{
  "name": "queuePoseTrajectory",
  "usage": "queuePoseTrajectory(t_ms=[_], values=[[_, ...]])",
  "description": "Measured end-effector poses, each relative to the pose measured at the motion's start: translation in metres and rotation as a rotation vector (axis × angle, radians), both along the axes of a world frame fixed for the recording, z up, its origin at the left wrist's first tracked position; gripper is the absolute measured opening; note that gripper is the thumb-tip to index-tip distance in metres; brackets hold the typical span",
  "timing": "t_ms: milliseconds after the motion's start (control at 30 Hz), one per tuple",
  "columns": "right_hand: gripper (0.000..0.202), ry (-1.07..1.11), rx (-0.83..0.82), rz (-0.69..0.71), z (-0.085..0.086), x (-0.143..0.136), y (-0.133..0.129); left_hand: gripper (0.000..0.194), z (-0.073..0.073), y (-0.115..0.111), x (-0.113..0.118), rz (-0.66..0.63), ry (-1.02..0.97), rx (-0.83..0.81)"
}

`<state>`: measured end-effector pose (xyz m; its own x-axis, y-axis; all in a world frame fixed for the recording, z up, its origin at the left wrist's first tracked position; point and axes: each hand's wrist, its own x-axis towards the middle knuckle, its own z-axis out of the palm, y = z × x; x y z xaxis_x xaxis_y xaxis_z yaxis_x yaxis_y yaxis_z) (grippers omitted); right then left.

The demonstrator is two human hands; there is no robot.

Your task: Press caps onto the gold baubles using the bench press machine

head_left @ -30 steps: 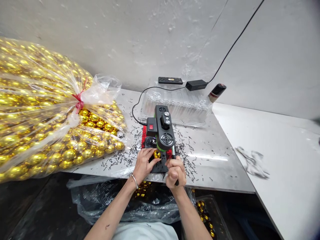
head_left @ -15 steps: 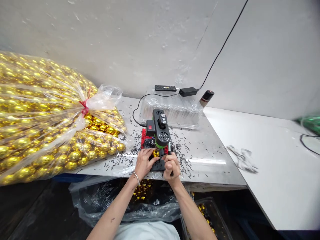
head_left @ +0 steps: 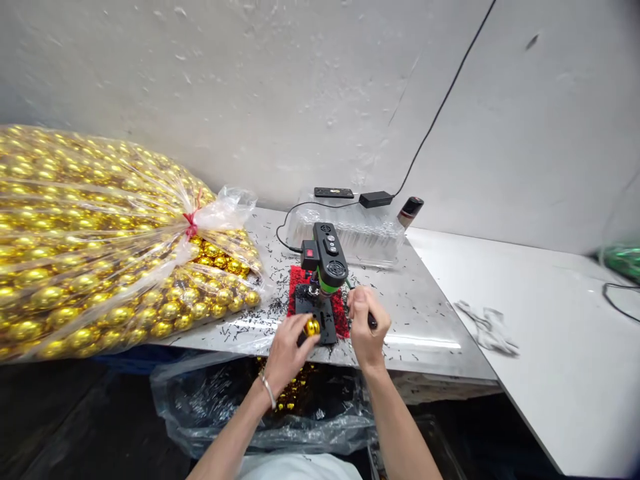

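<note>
Between the thumb and fingers of my left hand (head_left: 290, 347) is a shiny gold ball (head_left: 313, 327), held over the front of a small black drill press (head_left: 330, 257). My right hand (head_left: 367, 327) is closed around the press's lever handle (head_left: 372, 321), to the right of the machine. The black base plate (head_left: 327, 327) of the press rests on a red mat (head_left: 343, 320). Short black shavings lie thickly around it. My fingers hide part of the ball.
A large clear bag of gold balls (head_left: 100, 247), tied with red string, fills the left. Behind the press stand a clear plastic tray (head_left: 350, 233), a power adapter (head_left: 376, 199) and a spray can (head_left: 411, 211). White gloves (head_left: 489, 327) lie right. Below the edge hangs a plastic-lined container (head_left: 200, 400) holding gold balls.
My left hand has drawn the gold ball out from under the press head, toward me. My right hand has moved right and slightly up with the lever. The camera view has shifted a little.
</note>
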<state>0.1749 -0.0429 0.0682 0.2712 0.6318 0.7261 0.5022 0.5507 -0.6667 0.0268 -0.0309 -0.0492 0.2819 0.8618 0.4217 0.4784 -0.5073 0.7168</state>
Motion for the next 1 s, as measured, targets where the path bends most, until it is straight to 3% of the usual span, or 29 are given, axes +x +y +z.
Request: queuePoseTrajectory(t_ms=[133,233,300,400,533,633,767,1000], values=[[0.034,-0.003,0.04,-0.01,-0.015,-0.001,-0.002,0.043,-0.016,-0.061,-0.026,-0.159,0.122,-0.017],[0.034,0.0,0.072,-0.017,-0.024,-0.001,-0.003,0.042,-0.022,-0.074,-0.037,-0.132,0.183,-0.007],[0.033,0.007,0.077,-0.019,-0.026,-0.002,-0.002,0.034,-0.012,-0.055,-0.044,-0.046,0.175,0.053],[0.033,0.018,0.083,-0.035,-0.027,-0.003,-0.002,0.029,0.02,0.006,-0.058,0.182,0.23,0.134],[0.032,0.033,0.085,-0.049,-0.03,-0.003,-0.002,0.034,0.061,0.102,-0.072,0.375,0.642,-0.071],[0.029,0.014,0.094,-0.037,-0.032,-0.003,-0.003,0.03,0.068,0.152,-0.069,0.406,0.718,-0.123],[0.026,-0.008,0.118,-0.017,-0.036,-0.002,-0.003,0.038,0.057,0.176,-0.06,0.373,0.746,-0.112],[0.024,-0.016,0.148,-0.043,-0.045,0.0,-0.001,0.051,0.038,0.172,-0.062,0.409,0.792,-0.194]])
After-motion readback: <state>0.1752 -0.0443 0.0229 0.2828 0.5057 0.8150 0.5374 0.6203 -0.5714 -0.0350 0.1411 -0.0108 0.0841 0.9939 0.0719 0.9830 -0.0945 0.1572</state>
